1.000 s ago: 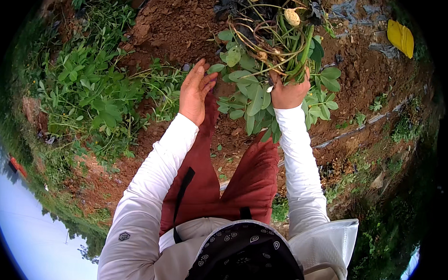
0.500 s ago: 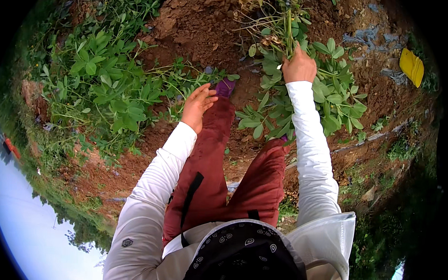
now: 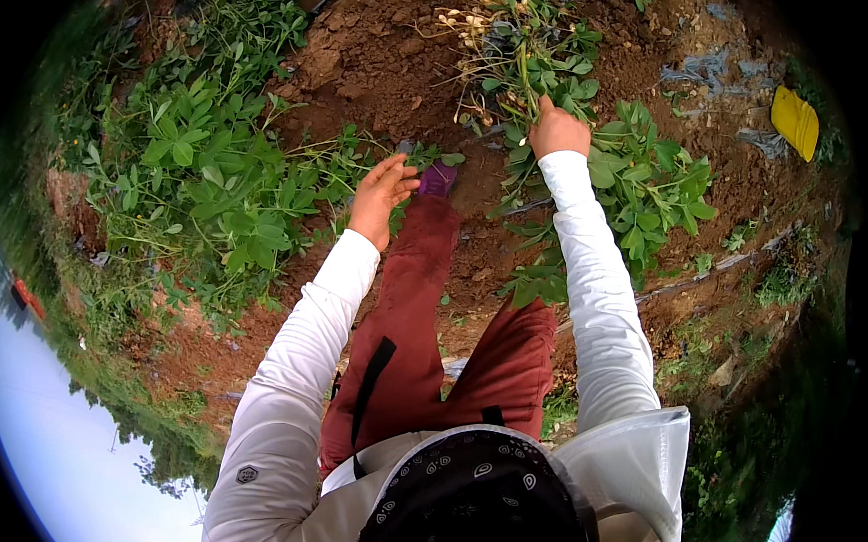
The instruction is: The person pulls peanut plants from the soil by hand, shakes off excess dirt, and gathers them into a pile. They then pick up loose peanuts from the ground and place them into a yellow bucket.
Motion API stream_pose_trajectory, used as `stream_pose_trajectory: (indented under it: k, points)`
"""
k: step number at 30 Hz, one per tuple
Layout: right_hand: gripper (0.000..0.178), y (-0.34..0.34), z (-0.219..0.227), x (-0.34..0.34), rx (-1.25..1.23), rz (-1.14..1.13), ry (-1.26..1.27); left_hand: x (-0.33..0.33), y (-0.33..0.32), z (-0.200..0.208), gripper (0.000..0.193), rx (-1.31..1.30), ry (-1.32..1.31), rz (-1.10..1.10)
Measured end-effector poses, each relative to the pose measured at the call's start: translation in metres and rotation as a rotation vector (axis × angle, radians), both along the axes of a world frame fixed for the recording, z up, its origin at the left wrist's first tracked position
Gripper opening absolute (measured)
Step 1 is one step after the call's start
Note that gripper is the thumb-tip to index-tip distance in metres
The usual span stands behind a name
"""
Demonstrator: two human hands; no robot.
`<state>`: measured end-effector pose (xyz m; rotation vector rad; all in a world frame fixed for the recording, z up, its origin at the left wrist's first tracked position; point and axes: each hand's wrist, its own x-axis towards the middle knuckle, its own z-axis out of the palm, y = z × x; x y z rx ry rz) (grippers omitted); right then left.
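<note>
My right hand [image 3: 560, 132] is closed round the stems of a pulled peanut plant [image 3: 638, 183]. Its leafy top hangs toward me, past my wrist. Pale pods and thin roots [image 3: 471, 31] show beyond the hand, at the upper middle; whether all of them belong to this one plant I cannot tell. My left hand [image 3: 380, 197] is held in the air above my left leg, fingers loosely apart and nothing in them. Left of it a spread of leafy green peanut plants [image 3: 208, 182] covers the ground.
Loose reddish-brown soil [image 3: 370, 54] lies between the plants. A purple shoe [image 3: 439, 178] stands on it, close to my left hand. At the right are torn grey plastic film [image 3: 709, 68] and a yellow object [image 3: 795, 123].
My right hand has shifted slightly left and toward the far side with the peanut plant, whose leaves have swung. More pods now show at the far end. My left hand has barely moved.
</note>
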<state>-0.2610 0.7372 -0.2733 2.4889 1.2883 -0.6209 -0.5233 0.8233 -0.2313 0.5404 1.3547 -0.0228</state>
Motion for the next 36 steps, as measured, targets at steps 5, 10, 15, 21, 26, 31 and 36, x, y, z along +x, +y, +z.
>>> stream_pose_trajectory:
  k: [5,10,15,21,26,31,36]
  points:
    - [0.04,-0.036,0.034,-0.014,0.487,-0.026,-0.044,0.01,0.002,-0.015,0.04,0.017,-0.022,0.077]
    - [0.031,-0.041,-0.085,0.021,-0.418,-0.227,0.153,0.032,-0.004,-0.009,0.041,-0.001,-0.041,-0.042]
    - [0.02,-0.026,-0.033,0.005,-0.102,-0.113,0.09,0.025,0.009,-0.009,0.04,0.089,-0.02,-0.076]
    - [0.049,-0.158,-0.02,0.015,0.26,-0.479,0.316,0.055,0.038,0.016,0.034,0.458,0.069,-0.08]
    - [0.039,-0.207,0.038,0.005,0.495,-0.975,0.808,0.091,0.035,0.045,0.031,0.576,-0.056,-0.278]
    - [0.039,-0.248,0.074,-0.017,0.525,-1.02,0.834,0.142,0.019,0.077,0.028,0.617,-0.098,-0.354]
    - [0.034,-0.299,0.083,-0.047,0.597,-0.862,0.632,0.186,0.015,0.095,0.045,0.862,-0.145,-0.122]
